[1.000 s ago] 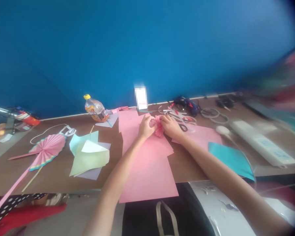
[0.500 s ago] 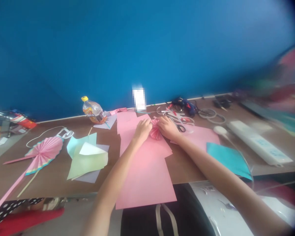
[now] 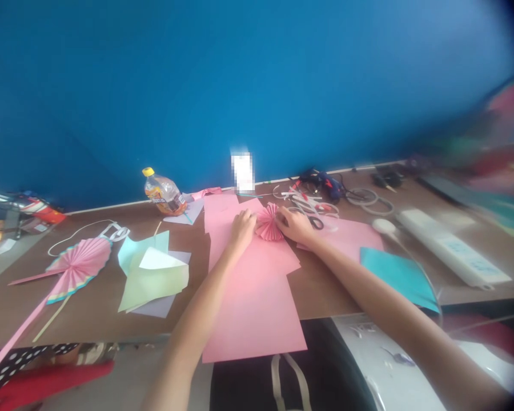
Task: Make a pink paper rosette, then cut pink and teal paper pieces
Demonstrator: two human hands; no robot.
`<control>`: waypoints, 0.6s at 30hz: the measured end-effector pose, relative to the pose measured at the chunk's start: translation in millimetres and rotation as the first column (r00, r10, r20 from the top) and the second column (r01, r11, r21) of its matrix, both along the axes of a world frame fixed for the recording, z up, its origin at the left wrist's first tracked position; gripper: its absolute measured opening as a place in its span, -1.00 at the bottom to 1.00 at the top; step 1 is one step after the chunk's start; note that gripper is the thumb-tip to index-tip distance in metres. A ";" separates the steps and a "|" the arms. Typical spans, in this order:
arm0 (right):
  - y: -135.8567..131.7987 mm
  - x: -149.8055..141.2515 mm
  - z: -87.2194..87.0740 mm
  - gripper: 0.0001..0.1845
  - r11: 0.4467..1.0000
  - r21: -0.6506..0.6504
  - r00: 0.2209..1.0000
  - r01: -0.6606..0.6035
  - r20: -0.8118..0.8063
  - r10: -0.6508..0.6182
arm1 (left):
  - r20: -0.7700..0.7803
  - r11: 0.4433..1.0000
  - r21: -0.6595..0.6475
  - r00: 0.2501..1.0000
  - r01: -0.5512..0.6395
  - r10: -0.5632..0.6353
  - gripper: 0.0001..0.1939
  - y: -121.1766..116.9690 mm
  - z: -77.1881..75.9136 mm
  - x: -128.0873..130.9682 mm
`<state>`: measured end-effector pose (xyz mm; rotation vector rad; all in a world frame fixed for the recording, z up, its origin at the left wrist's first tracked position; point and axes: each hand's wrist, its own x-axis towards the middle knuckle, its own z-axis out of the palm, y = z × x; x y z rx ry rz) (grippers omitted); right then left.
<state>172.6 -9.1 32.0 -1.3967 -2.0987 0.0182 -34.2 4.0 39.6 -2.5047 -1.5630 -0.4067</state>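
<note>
My left hand (image 3: 243, 225) and right hand (image 3: 297, 224) are flanking a pink pleated rosette (image 3: 269, 222), fingers half-curled at its sides; I cannot tell whether either is gripping. The rosette is sitting over pink sheets (image 3: 252, 308) that are overhanging the front edge of the worktop (image 3: 317, 291). I'm judging this as fanning out the pleats, the next move calling for light, even pressure from both sides.

The left arm (image 3: 201, 308) and right arm (image 3: 368, 282) reach forward, converging. The left hand (image 3: 242, 226) and right hand (image 3: 297, 225) face each other, near but apart, fingers (image 3: 249, 215) bent.
</note>
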 end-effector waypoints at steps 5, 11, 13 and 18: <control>0.9 0.6 -0.2 -0.79 1.000 0.019 0.998 -0.016 0.065 0.015 | 0.185 0.972 -0.086 0.962 0.219 -0.200 -0.80 3.4 -0.3 -15.6; 2.8 0.2 -2.6 -0.80 0.999 0.007 0.997 -0.043 0.061 0.042 | 0.085 0.992 -0.064 0.992 0.104 -0.099 -0.84 7.4 -4.4 -15.0; 3.1 0.2 -3.1 -0.80 0.998 0.004 0.997 -0.058 0.052 0.057 | 0.019 0.996 -0.049 0.997 0.072 -0.071 -0.82 5.4 -2.4 -11.7; 3.3 0.2 -3.7 -0.80 0.997 0.004 0.997 -0.073 0.012 0.073 | 0.008 0.992 -0.004 0.992 0.125 -0.125 -0.83 -1.1 6.8 -6.3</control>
